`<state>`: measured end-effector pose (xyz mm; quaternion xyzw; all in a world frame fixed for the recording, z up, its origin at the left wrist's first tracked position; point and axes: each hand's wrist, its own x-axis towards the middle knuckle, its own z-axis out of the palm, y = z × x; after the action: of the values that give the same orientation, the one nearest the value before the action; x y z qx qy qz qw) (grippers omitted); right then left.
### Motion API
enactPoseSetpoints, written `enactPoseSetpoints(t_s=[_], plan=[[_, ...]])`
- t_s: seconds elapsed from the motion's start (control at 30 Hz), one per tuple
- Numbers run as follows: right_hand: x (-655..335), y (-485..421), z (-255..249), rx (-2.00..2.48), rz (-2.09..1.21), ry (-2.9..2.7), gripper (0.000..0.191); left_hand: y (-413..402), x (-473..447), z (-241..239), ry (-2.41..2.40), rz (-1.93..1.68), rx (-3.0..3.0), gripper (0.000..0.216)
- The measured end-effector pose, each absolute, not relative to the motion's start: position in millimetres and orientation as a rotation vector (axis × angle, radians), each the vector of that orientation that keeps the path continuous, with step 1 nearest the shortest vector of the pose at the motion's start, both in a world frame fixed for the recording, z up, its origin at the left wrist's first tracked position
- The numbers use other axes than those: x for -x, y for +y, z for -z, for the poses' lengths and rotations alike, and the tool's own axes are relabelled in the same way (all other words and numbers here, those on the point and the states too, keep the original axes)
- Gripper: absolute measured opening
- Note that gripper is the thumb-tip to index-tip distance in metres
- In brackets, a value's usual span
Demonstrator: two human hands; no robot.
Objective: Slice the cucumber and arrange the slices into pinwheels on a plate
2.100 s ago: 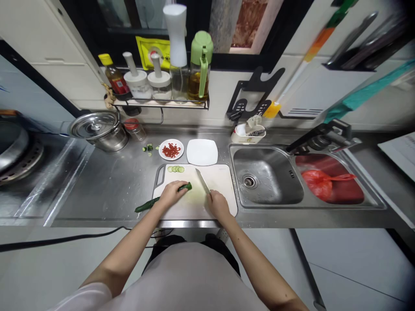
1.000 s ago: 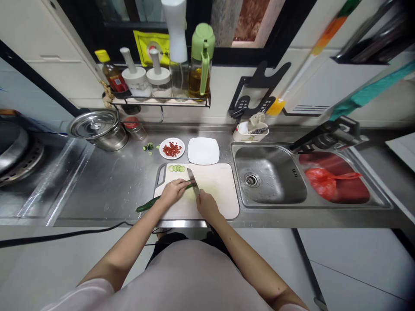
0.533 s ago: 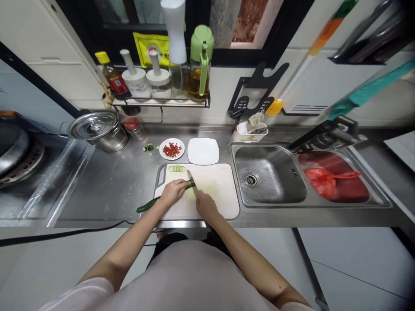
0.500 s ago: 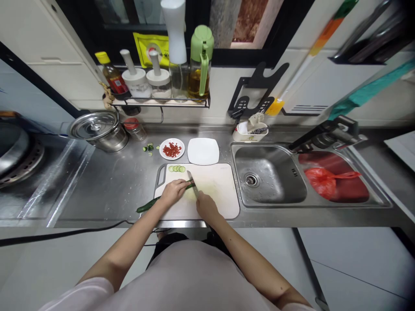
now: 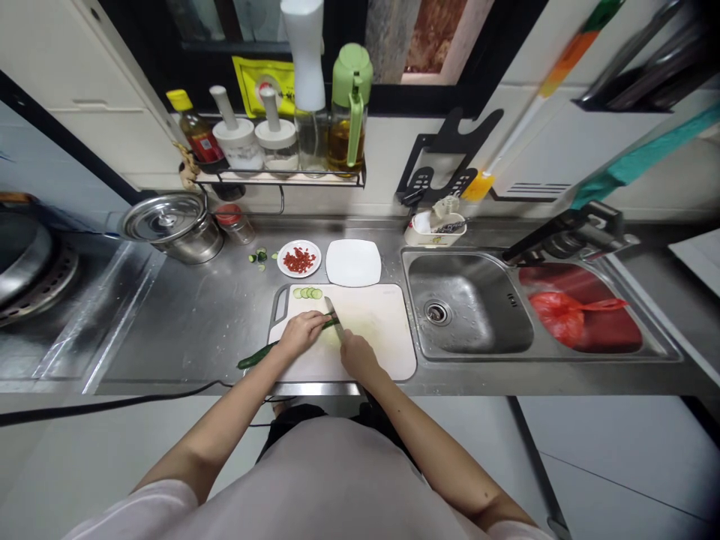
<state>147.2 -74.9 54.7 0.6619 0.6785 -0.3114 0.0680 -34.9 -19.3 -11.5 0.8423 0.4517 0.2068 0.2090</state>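
Observation:
On a white cutting board [image 5: 388, 352] lies a dark green cucumber [image 5: 257, 356], which sticks out past the board's left edge and runs beneath my left wrist. My left hand [image 5: 304, 332] is closed on it near its right end. In my right hand [image 5: 358, 356] is the handle of a kitchen knife [image 5: 336, 319]. Its blade points away from me and stands at the cucumber's end, close to my left fingertips. Several round cucumber slices [image 5: 307, 293] lie in an overlapping row at the board's upper left.
Behind the board stand a plate of chopped red pieces [image 5: 298, 259] and a white square plate [image 5: 353, 262]. Cucumber scraps [image 5: 259, 256] lie near a lidded steel pot [image 5: 174, 225]. To the right is a double sink [image 5: 472, 300], with a red bag [image 5: 562, 316] in its right basin.
Almost nothing differs. Both hands, the knife and the cucumber keep their places; the whole view has shifted very slightly.

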Motion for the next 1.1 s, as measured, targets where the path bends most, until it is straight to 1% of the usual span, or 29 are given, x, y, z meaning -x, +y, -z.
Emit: enactPoseSetpoints(t_s=[0.17,0.37,0.57,0.83,1.1], plan=[[-150,-78,-56,-1.989,0.946,2.046,0.027,-18,36,13,1.231,-0.577,-2.340,0.032],[-143,-67,-51,-1.979,0.891,2.086,0.032,-17,36,11,1.216,-0.589,-2.332,0.031],[-147,-76,-50,-1.963,0.924,2.051,0.028,-17,35,10,1.245,-0.576,-2.339,0.030],[-142,-69,-53,-1.941,0.912,2.037,0.030,-16,36,11,1.219,-0.587,-2.329,0.030],[-143,-76,-51,-1.949,0.908,1.997,0.028,-15,35,9,1.221,-0.580,-2.325,0.030]])
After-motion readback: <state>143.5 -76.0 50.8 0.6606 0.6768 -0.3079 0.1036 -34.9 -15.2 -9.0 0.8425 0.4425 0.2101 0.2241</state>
